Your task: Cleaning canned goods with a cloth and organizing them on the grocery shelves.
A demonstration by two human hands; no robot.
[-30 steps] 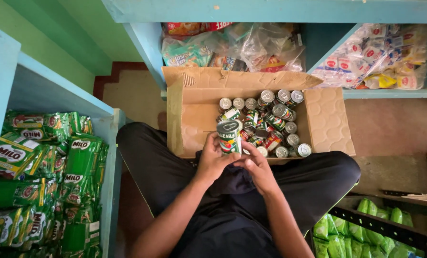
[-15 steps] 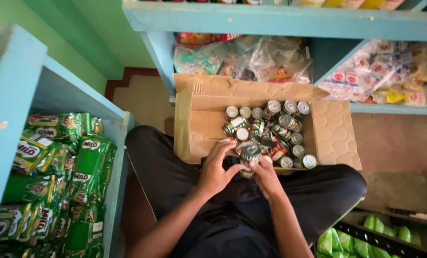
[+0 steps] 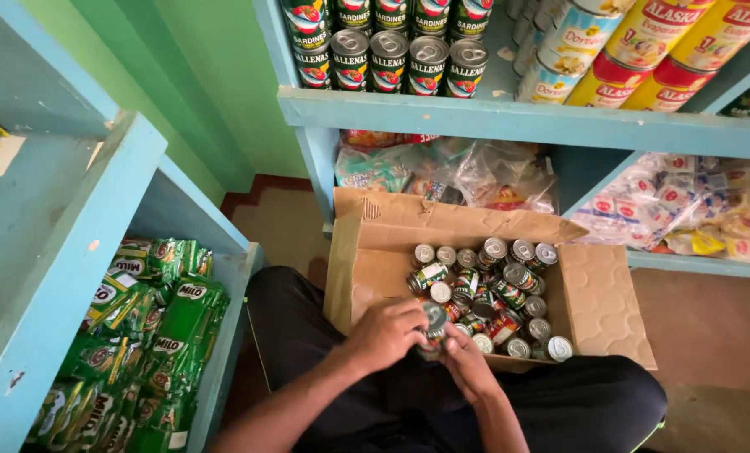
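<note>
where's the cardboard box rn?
Head view, centre: the cardboard box sits on the floor below the blue shelf, just beyond both hands, full of small tins.

Small can between both hands: shiny metal lid, glossy printed label. Box: matt brown cardboard, dimpled inner flap. Shelf: painted wood, scuffed blue. Sachets: glossy green plastic. Bags: clear crinkled plastic.

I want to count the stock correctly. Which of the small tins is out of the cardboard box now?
The small round metal tin gripped between both hands, at the brown cardboard box's near edge; the other tins lie loose inside.
</note>
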